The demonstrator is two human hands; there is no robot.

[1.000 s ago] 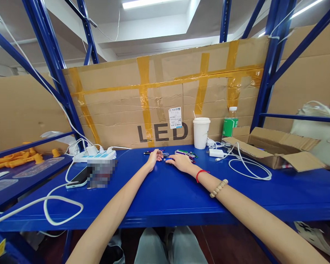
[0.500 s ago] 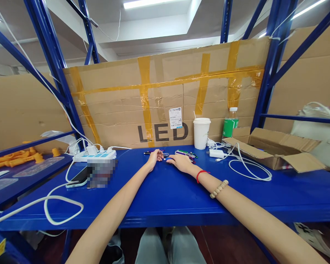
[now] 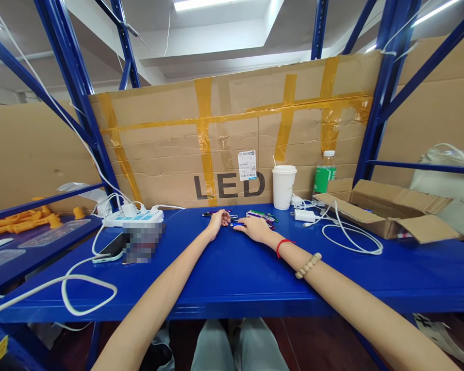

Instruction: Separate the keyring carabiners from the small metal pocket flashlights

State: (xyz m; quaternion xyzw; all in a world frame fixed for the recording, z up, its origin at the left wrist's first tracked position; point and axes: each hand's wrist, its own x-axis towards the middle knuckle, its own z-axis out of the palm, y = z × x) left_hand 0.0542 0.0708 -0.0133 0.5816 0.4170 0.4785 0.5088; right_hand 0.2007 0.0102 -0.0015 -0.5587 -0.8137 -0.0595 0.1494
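My left hand [image 3: 217,223] rests on the blue tabletop with its fingers curled; what they hold, if anything, is hidden. Facing it from the right, my right hand [image 3: 255,228] is palm down, with thumb and fingers closing around the end of a small blue and silver item [image 3: 237,224] whose kind is too small to make out. A slim dark item [image 3: 207,214] lies just beyond my left hand. Several shiny, slender items in green, purple and red [image 3: 260,214] are heaped behind and beside my right hand, partly covered by it.
A white paper cup [image 3: 283,188] with a straw and a green-labelled bottle [image 3: 325,174] stand at the back. White cables, a charger [image 3: 304,216] and an open carton [image 3: 371,219] sit right. To the left are a power strip [image 3: 133,218] and phone [image 3: 114,249]; cardboard [image 3: 170,154] walls the back.
Both hands stay in nearly the same place. The small item between them looks slightly shifted or turned, showing more blue at my right fingertips.
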